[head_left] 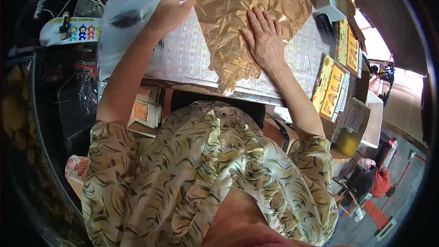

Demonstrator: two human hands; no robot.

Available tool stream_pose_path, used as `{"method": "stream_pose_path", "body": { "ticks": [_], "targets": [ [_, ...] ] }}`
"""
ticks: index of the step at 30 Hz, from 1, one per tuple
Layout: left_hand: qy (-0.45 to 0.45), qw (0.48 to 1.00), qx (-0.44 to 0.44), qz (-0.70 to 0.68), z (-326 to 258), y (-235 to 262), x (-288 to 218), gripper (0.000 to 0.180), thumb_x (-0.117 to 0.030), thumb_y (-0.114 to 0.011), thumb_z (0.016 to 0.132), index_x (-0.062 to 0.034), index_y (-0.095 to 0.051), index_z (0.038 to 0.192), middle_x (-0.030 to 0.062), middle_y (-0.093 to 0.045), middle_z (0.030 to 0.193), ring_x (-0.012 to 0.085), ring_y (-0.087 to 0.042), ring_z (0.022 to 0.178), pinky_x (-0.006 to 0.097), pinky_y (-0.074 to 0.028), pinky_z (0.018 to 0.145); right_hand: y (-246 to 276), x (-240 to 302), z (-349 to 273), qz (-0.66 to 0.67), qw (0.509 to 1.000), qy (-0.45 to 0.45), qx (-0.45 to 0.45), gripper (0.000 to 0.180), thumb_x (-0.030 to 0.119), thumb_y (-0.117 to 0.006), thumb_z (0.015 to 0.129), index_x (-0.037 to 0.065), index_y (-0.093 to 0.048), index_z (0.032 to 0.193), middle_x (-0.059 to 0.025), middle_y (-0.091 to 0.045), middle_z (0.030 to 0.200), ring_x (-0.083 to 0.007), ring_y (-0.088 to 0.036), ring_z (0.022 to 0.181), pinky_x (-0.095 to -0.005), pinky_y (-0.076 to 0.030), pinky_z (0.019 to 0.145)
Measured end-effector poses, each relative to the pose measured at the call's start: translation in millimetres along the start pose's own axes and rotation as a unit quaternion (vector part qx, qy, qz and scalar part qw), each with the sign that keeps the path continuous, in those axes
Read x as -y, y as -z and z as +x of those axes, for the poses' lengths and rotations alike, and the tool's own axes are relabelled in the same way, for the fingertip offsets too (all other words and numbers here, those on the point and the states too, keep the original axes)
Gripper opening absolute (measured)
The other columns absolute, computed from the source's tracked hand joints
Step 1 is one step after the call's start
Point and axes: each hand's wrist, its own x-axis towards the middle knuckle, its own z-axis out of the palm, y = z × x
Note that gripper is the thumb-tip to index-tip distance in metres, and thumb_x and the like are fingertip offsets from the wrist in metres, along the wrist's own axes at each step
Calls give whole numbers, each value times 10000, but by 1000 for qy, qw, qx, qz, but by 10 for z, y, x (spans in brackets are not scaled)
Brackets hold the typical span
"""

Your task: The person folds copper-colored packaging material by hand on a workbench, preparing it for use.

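The work went on at a table covered with a pale cloth printed in a fine grid of small marks, its dark front edge running just above the person's lap. To the far left, off the table, the surroundings were dim: a curved dark frame, some cluttered shelving and a white strip printed with small bright cartoon figures.

On the left part of the table lay a clear plastic bag, smooth and slightly glossy, with a dark smudge-like patch showing through it. The left hand reached forward across it, its fingers bent together and pinched on the near left edge of the gold foil sheet, where a small bit of white showed at the fingertips.

The foil was the largest thing on the table, lying in the middle and upper part of it. It was thin, shiny and bronze-gold, heavily crinkled, with rounded lobes at the right and a narrower, gathered tail that ran down to the table's front edge and hung slightly over it. Light caught on its creases.

The right hand lay flat on the foil, palm down, fingers straight and slightly spread, pressing rather than gripping.

Further right stood a small white open box beside a dark, glossy object. At the table's right edge lay flat stacked packets of yellow and orange printed cards. In the far lower right, another person in red sat well apart.
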Motion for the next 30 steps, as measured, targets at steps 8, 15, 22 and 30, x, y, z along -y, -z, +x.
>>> {"method": "stream_pose_path", "body": {
  "ticks": [8, 15, 22, 30],
  "targets": [
    [126, 885, -67, -442, 200, -195, 174, 419, -110, -498, 1040, 93, -496, 1406, 163, -606, 1357, 230, -658, 1104, 322, -556, 889, 3, 1, 6, -2, 1000, 2, -7, 601, 453, -502, 1057, 109, -442, 1546, -103, -430, 1604, -325, -392, 1478, -519, -269, 1221],
    [-95, 971, -33, -215, 714, -368, 278, 279, -163, -552, 1061, -9, -648, 1272, 13, -722, 1119, 78, -633, 984, 278, -532, 862, 1, -4, -6, -3, 1000, -4, 0, 607, 456, -495, 1057, 96, -441, 1543, -104, -431, 1602, -319, -374, 1488, -525, -261, 1223],
    [-362, 928, -67, 58, 738, -688, 24, 293, -78, -581, 1000, 2, -677, 1265, 202, -703, 1215, 357, -658, 1170, 401, -524, 1001, 16, 25, -12, 11, 1000, 0, -15, 586, 426, -536, 1043, 72, -483, 1508, -110, -450, 1587, -337, -407, 1463, -545, -283, 1203],
    [-426, 878, -5, 219, 757, -794, 112, 343, -93, -595, 1009, -42, -650, 1344, 169, -649, 1363, 355, -617, 1249, 421, -494, 1050, 40, 42, 14, 16, 1000, 1, -23, 582, 431, -541, 1041, 55, -511, 1484, -123, -471, 1572, -343, -410, 1461, -539, -286, 1205]
  ]
}}
